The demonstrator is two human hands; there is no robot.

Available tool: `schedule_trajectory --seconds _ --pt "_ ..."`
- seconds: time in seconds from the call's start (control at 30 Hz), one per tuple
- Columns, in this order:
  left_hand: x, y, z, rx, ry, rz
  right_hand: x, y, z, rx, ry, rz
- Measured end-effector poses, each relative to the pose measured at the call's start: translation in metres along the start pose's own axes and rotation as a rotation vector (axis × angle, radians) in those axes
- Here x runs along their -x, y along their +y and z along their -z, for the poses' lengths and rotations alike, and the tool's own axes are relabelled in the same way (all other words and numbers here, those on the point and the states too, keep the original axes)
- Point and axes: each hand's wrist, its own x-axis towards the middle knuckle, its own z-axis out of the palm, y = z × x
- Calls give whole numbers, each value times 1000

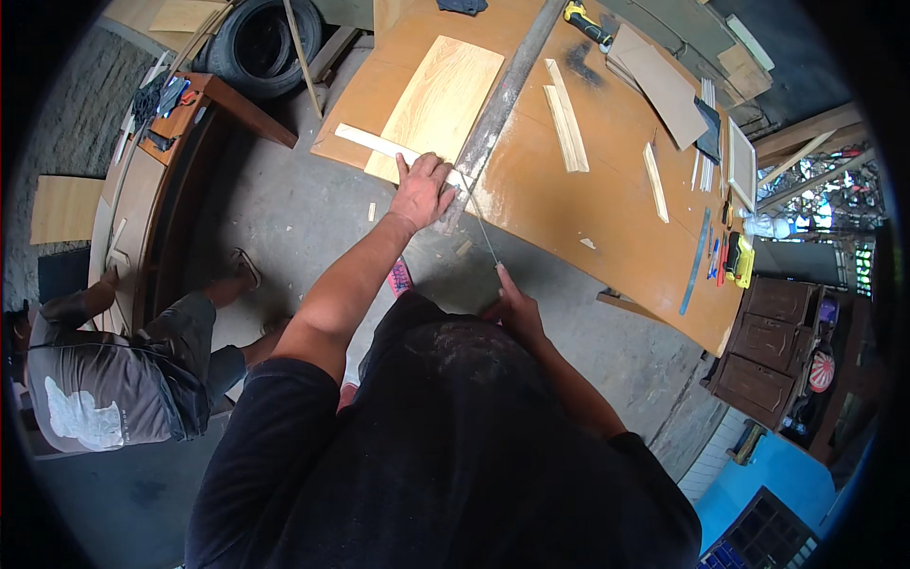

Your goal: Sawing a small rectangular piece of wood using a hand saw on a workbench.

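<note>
left hand (422, 190) pinning a pale wood strip (379, 145) on the counter (569, 218)
fingers spread flat on it; right hand (515, 305), at five o'clock, fingers closed around a thin saw blade (482, 228).

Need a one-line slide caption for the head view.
Left hand pins a pale wood strip on the workbench; right hand holds a thin saw.

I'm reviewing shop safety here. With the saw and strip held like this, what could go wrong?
The left hand presses the pale wood strip right beside the thin saw blade that the right hand holds; a slip may cut fingers. The strip looks unclamped on the table, so it may shift.
</note>
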Motion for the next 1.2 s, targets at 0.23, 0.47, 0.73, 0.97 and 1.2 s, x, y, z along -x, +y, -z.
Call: schedule_trajectory --seconds 0.23,0.47,0.73,0.97,1.2 --pt "1 1 -2 -3 17 -18 -82 -49 -5 159 162 165" --pt "-1 1 1 -28 -35 21 -3 0 -9 -2 69 31" --pt "-1 0 -2 -26 -14 0 -85 -55 3 178 83 86" --pt "-4 1 2 -26 -21 40 0 18 -11 3 63 70" --pt "-1 2 0 -14 16 -9 -71 -33 -1 153 146 214"
